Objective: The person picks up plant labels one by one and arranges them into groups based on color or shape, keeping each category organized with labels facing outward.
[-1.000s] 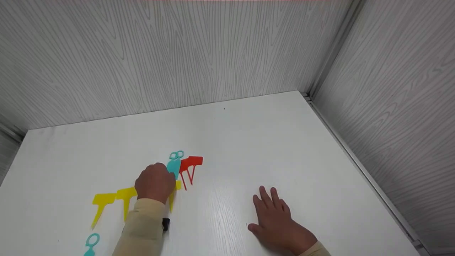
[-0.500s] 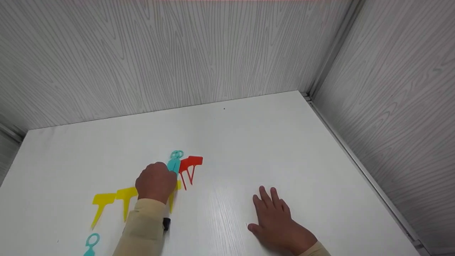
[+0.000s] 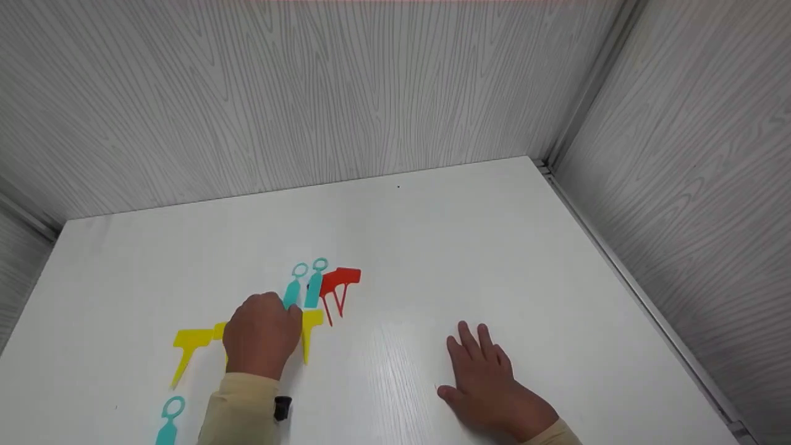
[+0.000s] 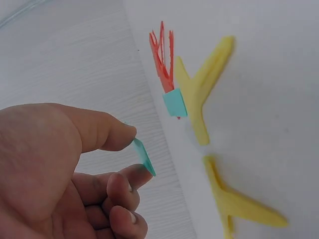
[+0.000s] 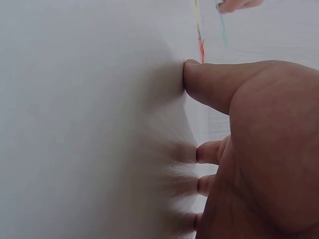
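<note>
My left hand (image 3: 262, 337) pinches a flat teal ring-topped plastic tag (image 4: 143, 157) between thumb and index finger, tilted above the table in the left wrist view. Its ring points toward the back wall in the head view. Just right of it lies a second teal tag (image 3: 314, 290), its edge overlapping several red T-shaped plant labels (image 3: 348, 275). Yellow T-shaped plant labels lie in a row under and beside this hand, one at the right (image 3: 313, 319), one at the left (image 3: 193, 338), another partly hidden. My right hand (image 3: 488, 386) rests on the table, fingers spread, holding nothing.
A further teal tag (image 3: 170, 420) lies at the front left, cut off by the frame edge. The white table (image 3: 432, 247) meets a wood-grain panel (image 3: 340, 93) at the back and another panel (image 3: 698, 185) along the right.
The two teal tags overlapped before; now one is apart, drawn left and toward me in my left hand. The right hand keeps its place, while the head view has shifted slightly.
</note>
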Demonstrator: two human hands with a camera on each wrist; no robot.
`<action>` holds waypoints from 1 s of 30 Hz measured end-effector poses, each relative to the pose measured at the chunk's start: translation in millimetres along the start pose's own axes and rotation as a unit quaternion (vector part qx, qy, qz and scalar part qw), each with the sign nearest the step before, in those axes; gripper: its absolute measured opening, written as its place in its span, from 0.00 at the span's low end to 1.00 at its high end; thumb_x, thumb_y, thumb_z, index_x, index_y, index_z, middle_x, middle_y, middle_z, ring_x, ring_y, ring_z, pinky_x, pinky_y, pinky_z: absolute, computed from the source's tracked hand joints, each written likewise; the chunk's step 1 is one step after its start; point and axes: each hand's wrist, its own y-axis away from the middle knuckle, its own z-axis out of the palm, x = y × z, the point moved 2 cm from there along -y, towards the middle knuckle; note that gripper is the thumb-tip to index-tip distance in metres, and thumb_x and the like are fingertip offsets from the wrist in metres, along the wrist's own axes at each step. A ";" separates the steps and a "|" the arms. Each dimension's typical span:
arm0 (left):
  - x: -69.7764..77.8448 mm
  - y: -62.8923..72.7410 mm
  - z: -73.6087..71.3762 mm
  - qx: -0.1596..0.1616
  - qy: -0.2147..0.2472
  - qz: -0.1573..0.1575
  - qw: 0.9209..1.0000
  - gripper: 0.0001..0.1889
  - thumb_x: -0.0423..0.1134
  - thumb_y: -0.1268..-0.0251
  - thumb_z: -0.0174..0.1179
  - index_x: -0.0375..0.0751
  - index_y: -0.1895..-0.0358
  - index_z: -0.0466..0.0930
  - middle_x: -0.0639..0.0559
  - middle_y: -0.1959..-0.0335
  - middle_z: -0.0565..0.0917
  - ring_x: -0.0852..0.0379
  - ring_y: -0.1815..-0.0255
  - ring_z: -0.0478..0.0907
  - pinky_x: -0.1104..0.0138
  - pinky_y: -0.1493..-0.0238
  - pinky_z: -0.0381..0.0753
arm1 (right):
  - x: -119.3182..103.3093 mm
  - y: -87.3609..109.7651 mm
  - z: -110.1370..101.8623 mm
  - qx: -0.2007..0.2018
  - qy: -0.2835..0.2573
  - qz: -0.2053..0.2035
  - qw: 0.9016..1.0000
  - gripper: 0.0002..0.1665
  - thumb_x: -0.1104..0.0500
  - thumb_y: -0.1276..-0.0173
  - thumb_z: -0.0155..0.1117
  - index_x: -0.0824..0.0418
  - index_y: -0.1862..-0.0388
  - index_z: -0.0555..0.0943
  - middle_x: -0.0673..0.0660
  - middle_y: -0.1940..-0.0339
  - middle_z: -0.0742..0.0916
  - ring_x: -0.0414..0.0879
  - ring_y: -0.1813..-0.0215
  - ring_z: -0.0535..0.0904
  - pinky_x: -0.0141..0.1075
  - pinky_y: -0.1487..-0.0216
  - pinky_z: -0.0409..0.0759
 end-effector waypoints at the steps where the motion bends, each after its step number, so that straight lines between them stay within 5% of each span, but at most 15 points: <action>1: -1.9 3.8 -1.3 0.001 -0.004 -0.002 1.000 0.19 0.45 0.23 0.69 0.26 0.54 0.86 0.41 0.71 0.80 0.44 0.69 0.79 0.53 0.62 0.86 | 0.9 -0.7 0.5 0.001 -0.002 -0.001 1.000 0.53 0.38 0.17 0.64 0.66 0.09 0.56 0.67 0.06 0.46 0.71 0.08 0.30 0.76 0.17 0.43; 15: -45.9 54.4 -4.0 -0.034 -0.033 -0.088 0.995 0.23 0.44 0.25 0.67 0.20 0.47 0.85 0.39 0.66 0.86 0.45 0.65 0.82 0.46 0.56 0.89 | 6.3 -4.5 -3.6 0.002 -0.018 0.001 1.000 0.52 0.39 0.16 0.63 0.65 0.09 0.56 0.66 0.06 0.47 0.68 0.08 0.29 0.73 0.15 0.40; 23: -71.0 69.9 -1.0 -0.069 -0.028 -0.122 0.990 0.19 0.44 0.24 0.63 0.28 0.65 0.84 0.44 0.75 0.80 0.47 0.71 0.79 0.53 0.65 0.83 | 11.6 -12.3 -6.2 -0.004 0.001 0.011 1.000 0.53 0.38 0.17 0.63 0.66 0.09 0.55 0.67 0.06 0.45 0.71 0.08 0.29 0.76 0.17 0.42; 30: -86.5 83.1 2.5 -0.124 -0.036 -0.136 0.982 0.21 0.47 0.22 0.57 0.29 0.66 0.80 0.43 0.73 0.79 0.47 0.69 0.80 0.51 0.63 0.83 | 15.4 -11.7 -8.3 -0.003 -0.003 0.006 1.000 0.54 0.37 0.16 0.62 0.67 0.09 0.55 0.68 0.06 0.45 0.72 0.09 0.29 0.77 0.18 0.41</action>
